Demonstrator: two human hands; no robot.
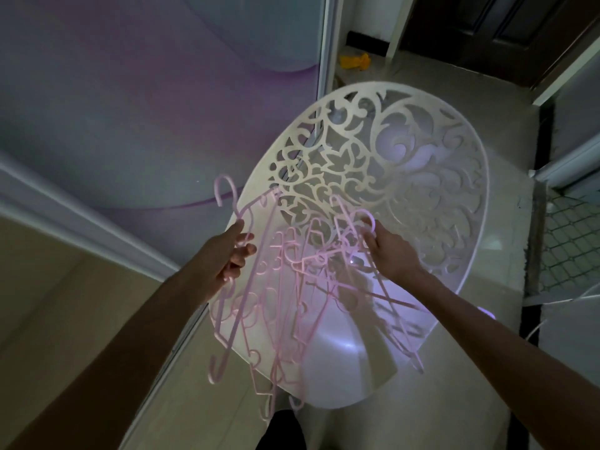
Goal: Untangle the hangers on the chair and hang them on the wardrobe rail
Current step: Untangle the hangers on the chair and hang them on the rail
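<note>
Head view: pink hangers [292, 287] in tangled bunch, lifted just above seat of white chair [373, 164], lower ends dangling past seat's near edge. Left hand [227, 254], at chair's left rim, fingers curled round neck of one hanger. Right hand [389, 251], over seat centre, pinches another hook. Wardrobe rail not visible. Risk: pulling apart while hooks interlocked could snap plastic or drop bunch.

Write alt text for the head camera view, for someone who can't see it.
A person's left hand and right hand each grip part of a tangle of pink hangers over a white chair with a scroll-cut back. A yellow object lies on the floor beyond.
</note>
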